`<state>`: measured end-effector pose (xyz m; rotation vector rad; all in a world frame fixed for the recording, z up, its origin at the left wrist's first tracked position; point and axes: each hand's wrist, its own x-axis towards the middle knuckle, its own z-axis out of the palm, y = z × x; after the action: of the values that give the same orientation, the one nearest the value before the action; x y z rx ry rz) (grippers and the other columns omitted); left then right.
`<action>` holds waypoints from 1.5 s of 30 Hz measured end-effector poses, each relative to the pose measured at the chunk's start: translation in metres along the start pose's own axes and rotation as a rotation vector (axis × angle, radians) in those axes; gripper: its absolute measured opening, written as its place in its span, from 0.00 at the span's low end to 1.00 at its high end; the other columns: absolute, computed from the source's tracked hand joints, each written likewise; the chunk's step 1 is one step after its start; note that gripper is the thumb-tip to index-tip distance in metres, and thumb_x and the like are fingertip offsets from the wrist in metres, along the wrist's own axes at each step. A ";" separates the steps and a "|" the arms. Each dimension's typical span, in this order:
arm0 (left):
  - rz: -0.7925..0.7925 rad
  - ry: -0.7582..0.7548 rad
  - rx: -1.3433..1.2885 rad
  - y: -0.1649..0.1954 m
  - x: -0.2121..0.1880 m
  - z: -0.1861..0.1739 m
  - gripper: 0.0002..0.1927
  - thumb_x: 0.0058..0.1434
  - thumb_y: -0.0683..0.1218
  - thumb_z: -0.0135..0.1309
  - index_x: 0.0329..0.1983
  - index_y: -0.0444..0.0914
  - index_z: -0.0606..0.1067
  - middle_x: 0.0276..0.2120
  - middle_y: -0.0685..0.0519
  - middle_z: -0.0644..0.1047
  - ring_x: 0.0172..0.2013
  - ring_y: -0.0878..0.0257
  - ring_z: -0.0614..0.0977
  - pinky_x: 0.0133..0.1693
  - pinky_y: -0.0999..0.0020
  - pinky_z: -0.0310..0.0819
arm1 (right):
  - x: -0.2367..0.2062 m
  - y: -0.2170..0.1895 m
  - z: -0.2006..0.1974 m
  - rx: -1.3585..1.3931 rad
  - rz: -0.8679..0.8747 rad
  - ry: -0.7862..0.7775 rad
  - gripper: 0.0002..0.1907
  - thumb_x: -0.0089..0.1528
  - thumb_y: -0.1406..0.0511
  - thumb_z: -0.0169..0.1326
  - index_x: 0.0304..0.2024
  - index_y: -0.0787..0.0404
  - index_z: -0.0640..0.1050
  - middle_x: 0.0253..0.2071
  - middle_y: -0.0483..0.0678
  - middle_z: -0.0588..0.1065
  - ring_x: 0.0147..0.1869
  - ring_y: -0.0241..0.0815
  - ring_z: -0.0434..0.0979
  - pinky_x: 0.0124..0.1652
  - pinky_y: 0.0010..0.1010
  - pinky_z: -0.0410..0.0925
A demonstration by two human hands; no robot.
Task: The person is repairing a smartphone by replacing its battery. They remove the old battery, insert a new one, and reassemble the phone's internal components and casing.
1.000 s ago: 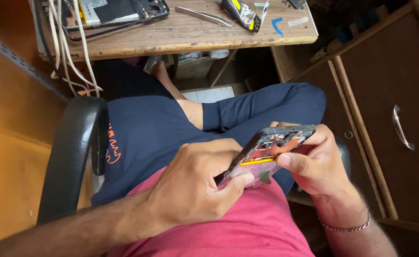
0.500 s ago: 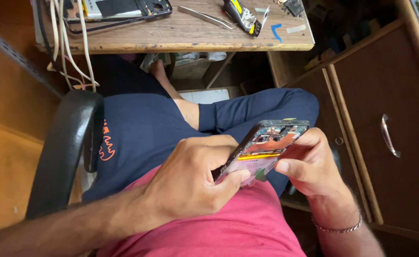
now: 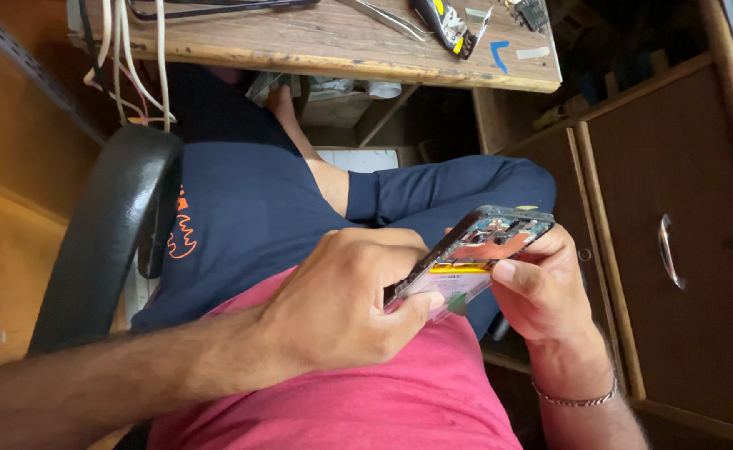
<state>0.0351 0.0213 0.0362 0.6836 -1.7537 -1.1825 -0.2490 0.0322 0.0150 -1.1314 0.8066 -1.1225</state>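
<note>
Hands meet over the lap on an opened phone (image 3: 476, 254), its back cover off so the circuit parts and a yellow-edged battery show. Left hand (image 3: 341, 308) is curled tight, fingers folded in and the thumb tip pressed against the phone's lower end — pinching that end rather than spread. Right hand (image 3: 541, 287) cradles the phone from its far side, fingers wrapped behind the frame and the thumb laid across the near edge by the battery; it is closed around the phone, not open. A thin bracelet (image 3: 575, 398) circles the right wrist. The phone sits tilted between the two hands, touching both, held above a pink shirt (image 3: 400, 400) and dark blue trousers (image 3: 258, 208). Left of the left hand, well apart, runs the black chair armrest (image 3: 104, 242). Beyond both hands, farther from the person, stands a wooden table (image 3: 316, 42) carrying tweezers (image 3: 383, 17) and a black-and-yellow tool (image 3: 441, 23) — white cables (image 3: 133, 58) hang off its left end. Right of the right hand is a brown cabinet (image 3: 683, 150) with a metal handle (image 3: 666, 250).
</note>
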 end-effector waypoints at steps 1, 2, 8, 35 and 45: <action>-0.004 0.000 0.003 0.000 0.000 0.000 0.06 0.56 0.44 0.59 0.32 0.35 0.78 0.29 0.47 0.78 0.26 0.49 0.81 0.28 0.59 0.72 | 0.000 0.000 0.000 -0.002 0.000 0.004 0.10 0.60 0.73 0.63 0.44 0.72 0.84 0.45 0.62 0.81 0.54 0.55 0.83 0.59 0.48 0.74; -0.008 0.001 0.005 0.000 0.000 0.000 0.06 0.56 0.44 0.59 0.32 0.35 0.78 0.29 0.47 0.78 0.26 0.49 0.81 0.28 0.59 0.72 | 0.000 0.001 0.001 -0.004 -0.001 0.007 0.10 0.60 0.74 0.63 0.44 0.72 0.83 0.45 0.63 0.82 0.54 0.55 0.83 0.58 0.48 0.74; -0.030 -0.006 0.013 -0.001 0.000 -0.001 0.08 0.56 0.45 0.60 0.32 0.34 0.78 0.28 0.46 0.78 0.25 0.50 0.81 0.27 0.59 0.72 | 0.000 0.001 0.007 -0.042 -0.053 0.024 0.10 0.62 0.74 0.59 0.46 0.74 0.83 0.46 0.62 0.81 0.54 0.52 0.82 0.60 0.44 0.73; 0.025 -0.057 0.051 -0.009 -0.006 0.003 0.11 0.64 0.47 0.56 0.35 0.33 0.75 0.33 0.45 0.77 0.33 0.45 0.81 0.34 0.53 0.73 | -0.005 0.013 0.008 -0.121 -0.084 0.151 0.09 0.61 0.71 0.62 0.42 0.74 0.82 0.40 0.62 0.81 0.47 0.50 0.83 0.54 0.41 0.75; 0.008 -0.008 0.037 -0.010 -0.005 0.004 0.10 0.60 0.46 0.57 0.31 0.33 0.75 0.30 0.45 0.77 0.31 0.46 0.80 0.32 0.54 0.72 | -0.003 0.015 0.016 -0.075 -0.083 0.135 0.12 0.62 0.71 0.62 0.46 0.75 0.81 0.44 0.61 0.81 0.50 0.50 0.83 0.56 0.42 0.75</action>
<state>0.0331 0.0230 0.0242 0.6936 -1.7872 -1.1516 -0.2312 0.0398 0.0049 -1.1694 0.9197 -1.2576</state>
